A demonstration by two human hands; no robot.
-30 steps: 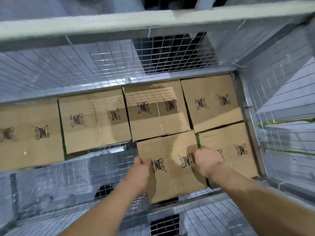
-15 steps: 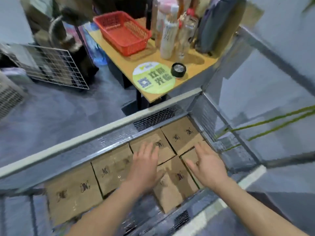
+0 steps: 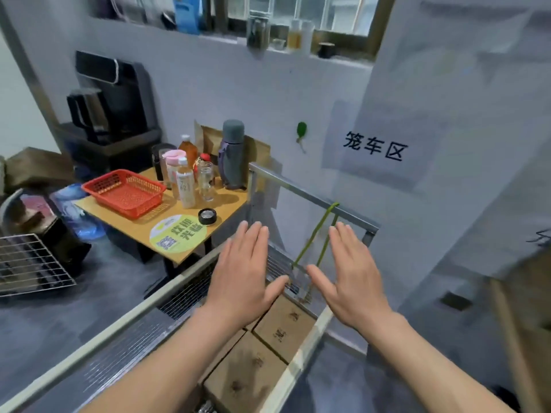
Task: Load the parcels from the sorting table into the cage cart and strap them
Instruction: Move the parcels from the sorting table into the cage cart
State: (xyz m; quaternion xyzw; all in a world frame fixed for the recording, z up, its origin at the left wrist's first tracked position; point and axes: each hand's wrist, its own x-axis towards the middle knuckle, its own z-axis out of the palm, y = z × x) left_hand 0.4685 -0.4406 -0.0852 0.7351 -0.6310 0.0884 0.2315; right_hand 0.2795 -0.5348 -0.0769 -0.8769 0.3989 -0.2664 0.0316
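Parcels down in the cage cart, brown cardboard with dark printed marks on top, packed edge to edge, near and a bit right in the view. Left hand and right hand both up over the cart, palms down, fingers straight and flat, gripping nothing at all, a clear gap between the two. Green strap looped over the cart's far right top rail and hanging down inside, showing in that gap; hard to tell whether brushing the right fingertips or not. Just beside the cart on the far left, a small wooden table with a red basket, a bunch of bottles, a tall grey flask, a black lid and a round green sticker. Paper sign with black characters up on the far wall, right side. Wire rack down on the floor, way left.
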